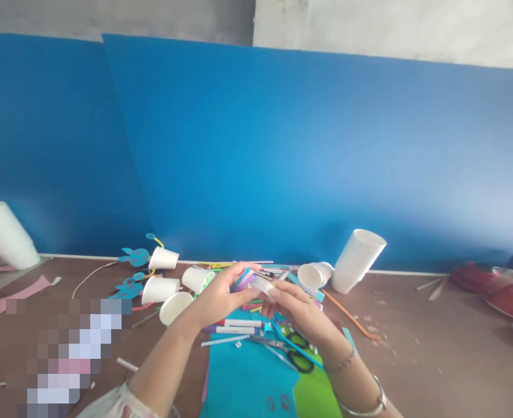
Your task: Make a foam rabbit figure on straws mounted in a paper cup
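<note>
Both hands meet above the middle of the table around a small translucent whitish piece with purple and blue (260, 285), blurred and partly covered by fingers, so its kind is unclear. My left hand (224, 296) grips its left side between thumb and fingers. From the right, my right hand (297, 303) pinches its other end. Below them lie scissors with black handles (297, 355), two markers (241, 325), a blue paper sheet (250, 377) and green paper (315, 397).
White paper cups (164, 258) with blue spotted cut-outs (130, 287) lie at left. A tall cup stack (358, 261) leans near the blue partition (256, 157). An orange straw (350, 313) and paper scraps lie right of my hands. Red items (511, 299) sit far right.
</note>
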{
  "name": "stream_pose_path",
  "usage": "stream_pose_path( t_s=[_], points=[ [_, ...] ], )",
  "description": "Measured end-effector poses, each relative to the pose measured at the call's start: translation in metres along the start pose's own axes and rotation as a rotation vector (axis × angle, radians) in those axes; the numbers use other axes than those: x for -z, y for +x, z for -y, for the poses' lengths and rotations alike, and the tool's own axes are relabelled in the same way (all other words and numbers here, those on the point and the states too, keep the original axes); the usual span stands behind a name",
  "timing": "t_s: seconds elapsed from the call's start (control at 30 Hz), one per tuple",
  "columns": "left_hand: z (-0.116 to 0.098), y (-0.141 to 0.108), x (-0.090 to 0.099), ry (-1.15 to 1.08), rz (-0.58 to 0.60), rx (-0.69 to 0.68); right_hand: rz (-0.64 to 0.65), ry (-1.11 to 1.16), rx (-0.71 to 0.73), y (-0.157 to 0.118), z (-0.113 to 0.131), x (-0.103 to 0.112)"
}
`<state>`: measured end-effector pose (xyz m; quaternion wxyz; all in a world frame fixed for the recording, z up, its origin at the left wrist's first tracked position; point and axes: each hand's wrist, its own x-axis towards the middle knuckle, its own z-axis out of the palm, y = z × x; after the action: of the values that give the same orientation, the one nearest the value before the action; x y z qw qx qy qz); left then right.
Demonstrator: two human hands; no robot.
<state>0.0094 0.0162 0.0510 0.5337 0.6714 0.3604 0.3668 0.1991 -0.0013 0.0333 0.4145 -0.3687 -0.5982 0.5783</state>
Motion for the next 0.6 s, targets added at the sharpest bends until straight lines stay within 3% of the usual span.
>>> stream_pose_path(
  t_s=[0.13,0.37,0.6],
  points=[
    [0.001,0.0,0.0,0.09,0.044,-0.048,-0.01,-0.198,0.026,-0.001,0.005,0.001],
    [0.008,0.003,0.004,0.038,0.083,-0.052,0.079,-0.144,0.054,-0.003,0.0,0.011],
    [-0.001,-0.002,0.004,0.026,0.104,-0.006,0.07,-0.216,0.066,-0.002,0.003,0.009]
  ],
)
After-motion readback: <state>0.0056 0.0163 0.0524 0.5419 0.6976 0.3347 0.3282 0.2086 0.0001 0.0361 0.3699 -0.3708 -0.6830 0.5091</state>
